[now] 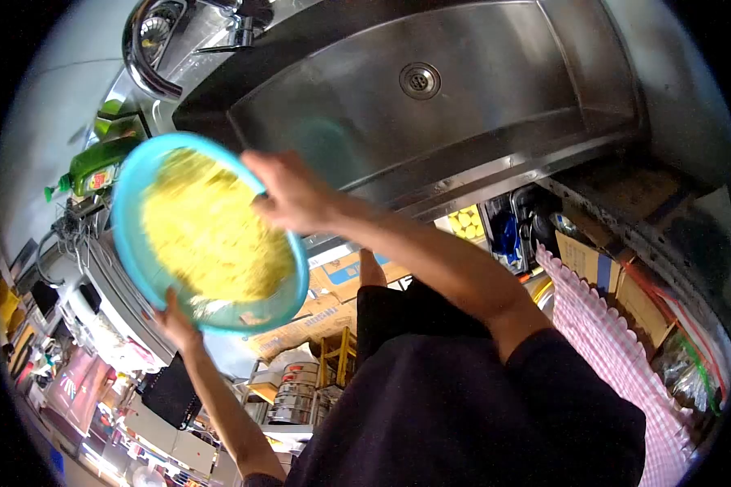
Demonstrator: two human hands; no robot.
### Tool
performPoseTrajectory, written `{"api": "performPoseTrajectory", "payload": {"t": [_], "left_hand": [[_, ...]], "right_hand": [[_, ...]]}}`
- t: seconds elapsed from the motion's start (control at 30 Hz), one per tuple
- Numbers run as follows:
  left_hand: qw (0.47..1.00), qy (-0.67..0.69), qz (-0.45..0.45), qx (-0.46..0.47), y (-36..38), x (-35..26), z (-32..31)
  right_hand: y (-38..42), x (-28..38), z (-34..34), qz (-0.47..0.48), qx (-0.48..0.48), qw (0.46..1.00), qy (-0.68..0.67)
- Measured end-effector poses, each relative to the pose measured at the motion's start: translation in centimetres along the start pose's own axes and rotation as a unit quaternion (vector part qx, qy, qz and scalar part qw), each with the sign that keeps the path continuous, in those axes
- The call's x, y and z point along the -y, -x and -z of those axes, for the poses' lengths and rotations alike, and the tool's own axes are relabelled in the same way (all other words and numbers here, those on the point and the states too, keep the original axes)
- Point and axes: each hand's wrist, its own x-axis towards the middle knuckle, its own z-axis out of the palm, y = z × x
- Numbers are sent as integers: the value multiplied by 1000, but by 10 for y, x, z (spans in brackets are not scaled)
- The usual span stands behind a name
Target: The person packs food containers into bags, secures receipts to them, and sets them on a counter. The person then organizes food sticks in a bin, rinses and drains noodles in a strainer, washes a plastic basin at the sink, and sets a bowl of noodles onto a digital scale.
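A turquoise plastic basin (126, 213) is held up at the left edge of the sink, tilted and slightly blurred. Inside lies a heap of yellow shredded or sliced food (215, 227), whose exact kind I cannot make out; some liquid seems to show near the lower rim. My right hand (288, 191) grips the rim on the sink side, its fingers closed over the edge. On the opposite, lower side, my left hand (179, 323) holds the basin's rim, part of its fingers hidden under the basin.
The stainless steel sink (333, 105) has a round drain (420, 80). A chrome faucet (142, 57) curves at the upper left, near a green detergent bottle (101, 169). Cardboard boxes (341, 280), stacked metal tins (295, 390) and a pink checked cloth (605, 349) are below counter level.
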Motion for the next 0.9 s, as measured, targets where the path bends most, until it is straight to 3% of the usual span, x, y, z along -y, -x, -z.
{"api": "performPoseTrajectory", "payload": {"t": [0.1, 0.17, 0.2, 0.23, 0.27, 0.3, 0.33, 0.37, 0.4, 0.53, 0.6, 0.67, 0.7, 0.73, 0.77, 0.8, 0.83, 0.9], "left_hand": [[981, 45, 101, 162, -4, 13, -52], [976, 59, 105, 180, 5, 9, -39], [987, 32, 97, 125, 16, -4, -23], [994, 9, 84, 69, 26, -23, -11], [996, 12, 73, 52, 40, -54, 0], [997, 12, 63, 34, 53, -91, 17], [996, 19, 91, 9, 55, -115, 43], [993, 28, 117, -17, 57, -138, 69], [992, 23, 121, -30, 55, -150, 95], [996, -46, 54, -63, 34, -162, 159], [995, -62, 33, -71, 20, -146, 155], [995, -66, 22, -74, 8, -112, 133], [995, -67, 22, -68, 0, -91, 118], [995, -76, 16, -65, -6, -67, 96], [992, -108, 14, -57, -5, -38, 65], [987, -157, 21, -39, 0, -17, 32], [980, -197, 8, -20, 20, -33, -19], [995, 17, 24, 93, 0, 20, -27]], "right_hand": [[7, -32, 8, -7, 6, 1000, 15], [9, -8, 18, -69, 29, 997, 7], [6, 9, 16, -101, 59, 991, -61], [5, 34, 14, 35, 32, 997, 60], [-2, 67, 6, 46, 34, 998, -4], [-8, 118, 8, -13, 62, 998, 23], [-12, 152, 0, 28, 50, 998, 16], [-16, 193, 1, -29, 107, 990, -83], [-22, 227, -4, -50, 163, 983, -71], [-32, 283, -21, 21, 193, 975, -108], [-34, 276, -39, 11, 95, 990, -108], [-17, 229, -9, -26, 181, 978, -95], [-10, 189, -20, -45, 152, 983, -96], [-2, 130, -31, 74, 1, 997, -25], [-9, 91, -13, -84, 109, 981, -138], [-4, 42, -11, -10, 73, 997, -18], [3, 9, -11, 24, 55, 997, -39], [9, -18, -18, 59, -6, 998, -4]]}}
